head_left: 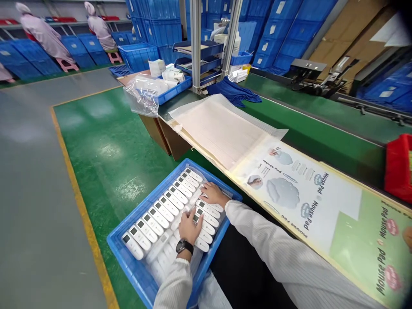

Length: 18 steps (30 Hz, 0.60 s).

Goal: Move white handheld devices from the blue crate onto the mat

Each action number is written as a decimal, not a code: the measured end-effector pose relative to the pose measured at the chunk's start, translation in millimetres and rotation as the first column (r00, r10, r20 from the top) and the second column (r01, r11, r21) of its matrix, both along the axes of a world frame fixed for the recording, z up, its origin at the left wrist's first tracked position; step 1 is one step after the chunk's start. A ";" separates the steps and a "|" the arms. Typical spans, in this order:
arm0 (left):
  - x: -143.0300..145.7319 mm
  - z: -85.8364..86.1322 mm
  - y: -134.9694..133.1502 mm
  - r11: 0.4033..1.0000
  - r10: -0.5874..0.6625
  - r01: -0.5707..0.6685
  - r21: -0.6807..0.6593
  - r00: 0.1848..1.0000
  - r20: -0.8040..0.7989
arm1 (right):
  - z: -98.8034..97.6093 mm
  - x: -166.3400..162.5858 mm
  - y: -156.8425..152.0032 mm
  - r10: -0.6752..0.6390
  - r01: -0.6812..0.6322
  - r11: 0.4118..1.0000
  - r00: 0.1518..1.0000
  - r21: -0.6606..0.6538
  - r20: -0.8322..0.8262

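A blue plastic crate [119,253] holds white remote controls [165,206], each with a small dark screen. One long row lies along its left side, a shorter row [206,221] along its right. Clear plastic wrap [157,249] covers a lower layer. My left hand [189,227], with a black watch on its wrist, has its thumb and fingers about the screen end of a remote control in the right row. Bent fingers of my right hand [212,194] close on remote controls at the far end of that row; the fingertips are partly hidden.
The workbench beside the crate carries printed mouse pad sheets [283,184] and a foam sheet [219,128]. Farther back are a blue tray [175,90] with a plastic bag, a blue cloth [234,90] and metal posts [195,43]. A red bin [399,163] stands right. Seated people work far left.
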<state>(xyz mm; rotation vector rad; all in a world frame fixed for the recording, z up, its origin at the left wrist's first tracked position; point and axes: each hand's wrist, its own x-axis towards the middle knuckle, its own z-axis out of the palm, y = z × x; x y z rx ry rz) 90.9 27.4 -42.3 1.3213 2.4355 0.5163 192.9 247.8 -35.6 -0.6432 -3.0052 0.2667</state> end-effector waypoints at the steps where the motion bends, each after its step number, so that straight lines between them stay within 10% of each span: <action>1: 0.3 -0.9 -2.2 1.000 -0.020 0.019 0.022 1.000 0.017 | 0.2 0.7 -1.1 -0.001 0.001 1.000 1.000 -0.004 0.009; 18: 1.3 19.8 0.5 0.982 0.017 0.003 -0.188 0.994 0.106 | 10.0 7.3 -13.3 0.145 -0.142 0.989 0.987 -0.049 0.068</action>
